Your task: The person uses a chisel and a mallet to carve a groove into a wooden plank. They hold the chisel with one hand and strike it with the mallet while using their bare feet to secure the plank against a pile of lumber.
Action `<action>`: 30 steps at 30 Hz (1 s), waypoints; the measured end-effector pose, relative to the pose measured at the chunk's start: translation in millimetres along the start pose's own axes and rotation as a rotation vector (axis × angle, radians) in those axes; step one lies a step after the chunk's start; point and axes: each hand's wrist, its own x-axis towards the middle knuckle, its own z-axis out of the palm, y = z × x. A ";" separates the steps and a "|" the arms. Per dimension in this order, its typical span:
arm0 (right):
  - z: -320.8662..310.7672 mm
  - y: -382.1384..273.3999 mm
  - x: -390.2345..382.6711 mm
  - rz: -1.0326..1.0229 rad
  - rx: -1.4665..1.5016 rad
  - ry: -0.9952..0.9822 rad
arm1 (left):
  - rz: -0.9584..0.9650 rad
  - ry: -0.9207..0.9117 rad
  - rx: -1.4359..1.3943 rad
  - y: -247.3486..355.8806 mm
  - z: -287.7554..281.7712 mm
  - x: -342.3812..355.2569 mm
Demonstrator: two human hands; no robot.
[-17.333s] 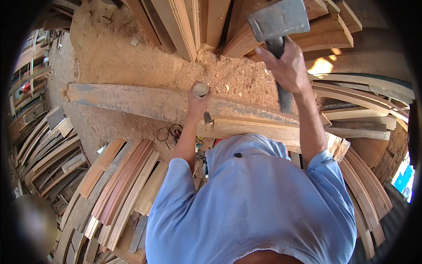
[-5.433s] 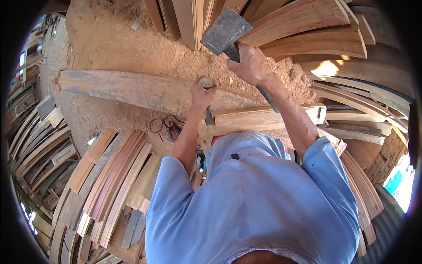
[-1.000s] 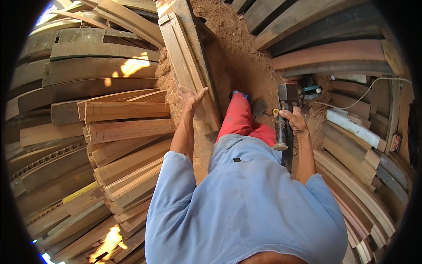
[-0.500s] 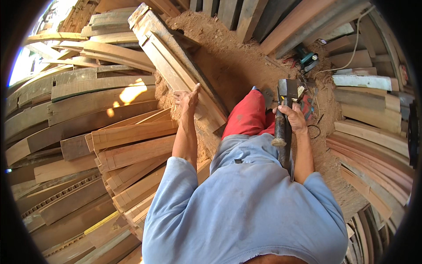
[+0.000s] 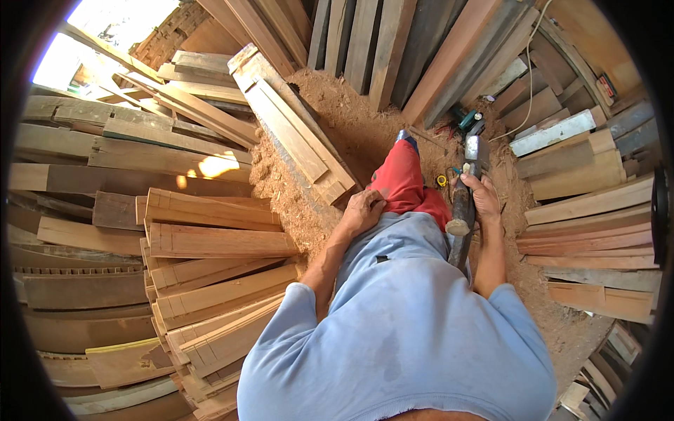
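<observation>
My left hand [image 5: 364, 212], fingers curled together, is at the thigh of my red trousers [image 5: 399, 172], beside the near end of a timber. Whether anything is in those fingers is hidden. The timber is a pale board [image 5: 298, 140] with a stepped, recessed face, lying slantwise on a thicker beam. My right hand [image 5: 483, 198] is closed around a hammer [image 5: 477, 149] with a blocky metal head, its dark handle running down along my right hip. In the same grip is a dark rod-shaped tool [image 5: 458, 221] with a round pale end.
Cut boards [image 5: 221, 241] are stacked at the left, and more planks [image 5: 393, 52] lean at the far side. Wood shavings [image 5: 270, 175] cover the ground. A green power tool [image 5: 467, 119] with a cord and a yellow tape measure [image 5: 441, 180] lie by my right hand. Boards [image 5: 590, 231] line the right side.
My left hand has come off the timber and moved nearer, to my thigh. The hammer and rod-shaped tool stay in my right hand; the hammer head has turned. The view has shifted.
</observation>
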 end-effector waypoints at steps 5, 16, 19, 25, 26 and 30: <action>-4.1 -7.1 -13.9 -0.100 0.020 -0.048 | 0.192 -0.243 -0.088 35.8 -53.0 -33.9; 63.6 -28.3 26.4 0.010 0.209 -0.300 | 0.470 0.056 0.485 205.6 -114.3 23.6; 95.6 -22.4 42.3 -0.090 0.218 -0.424 | 0.618 0.005 0.415 208.0 -89.9 42.1; 150.4 -9.1 70.6 -0.066 0.114 -0.578 | 0.438 0.156 -0.179 139.1 -107.5 71.7; 157.0 -34.0 54.4 0.063 0.011 -0.545 | 0.394 0.259 -0.352 113.4 -115.3 78.2; 147.3 -46.3 74.0 -0.047 -0.076 -0.511 | 0.010 0.380 -0.463 93.0 -163.3 113.6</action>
